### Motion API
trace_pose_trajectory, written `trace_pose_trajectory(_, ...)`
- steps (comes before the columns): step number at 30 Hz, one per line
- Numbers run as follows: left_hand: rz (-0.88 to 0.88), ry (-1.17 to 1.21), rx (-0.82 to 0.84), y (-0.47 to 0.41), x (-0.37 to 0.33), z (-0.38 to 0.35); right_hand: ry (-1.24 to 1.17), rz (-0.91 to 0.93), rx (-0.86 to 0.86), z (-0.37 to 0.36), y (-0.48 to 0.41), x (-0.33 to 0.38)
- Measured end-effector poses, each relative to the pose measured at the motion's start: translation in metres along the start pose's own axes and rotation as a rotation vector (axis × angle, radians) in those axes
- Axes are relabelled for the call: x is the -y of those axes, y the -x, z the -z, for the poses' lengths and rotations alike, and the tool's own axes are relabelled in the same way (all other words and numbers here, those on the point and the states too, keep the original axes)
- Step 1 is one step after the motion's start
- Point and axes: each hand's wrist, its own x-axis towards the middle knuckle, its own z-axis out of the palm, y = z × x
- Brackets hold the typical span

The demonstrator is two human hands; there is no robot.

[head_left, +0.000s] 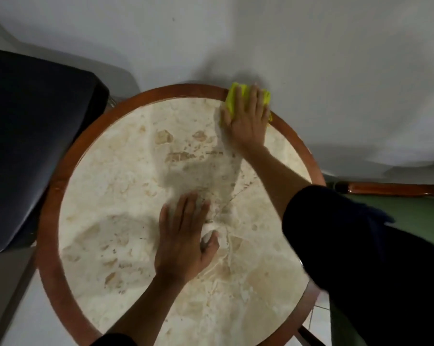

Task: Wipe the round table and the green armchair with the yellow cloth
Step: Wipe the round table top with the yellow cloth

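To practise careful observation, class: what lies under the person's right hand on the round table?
The yellow cloth lies under the right hand, pressed on the far wooden rim of the round table. Its edges show beyond the fingers; its middle and the rim below are covered.

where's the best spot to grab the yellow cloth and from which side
Likely the bunched edge of the yellow cloth showing left of the right hand, from above: the hand covers the rest and the wall stands close behind.

The single head-worn camera looks almost straight down from close above the round table [106,186], which fills the frame, with wall [235,33] at 12 o'clock, dark seat [36,133] at 9, green armchair [425,221] at 3.
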Motion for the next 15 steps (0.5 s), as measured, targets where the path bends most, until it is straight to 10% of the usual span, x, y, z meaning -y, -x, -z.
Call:
trace_pose_trajectory(7, 0.012, 0.050, 0.030, 0.001, 0.005, 0.003, -0.015, 0.443, 0.173, -0.009, 0.037, 0.057)
trace_pose_trajectory(12, 0.006, 0.052, 0.012, 0.002, 0.005, 0.001, -0.029, 0.068, 0.013, 0.002, 0.067, -0.030)
trace_pose_trajectory(15, 0.016, 0.165, -0.025, 0.007, 0.007, 0.010, -0.046, 0.180, 0.027, -0.012, 0.122, -0.004)
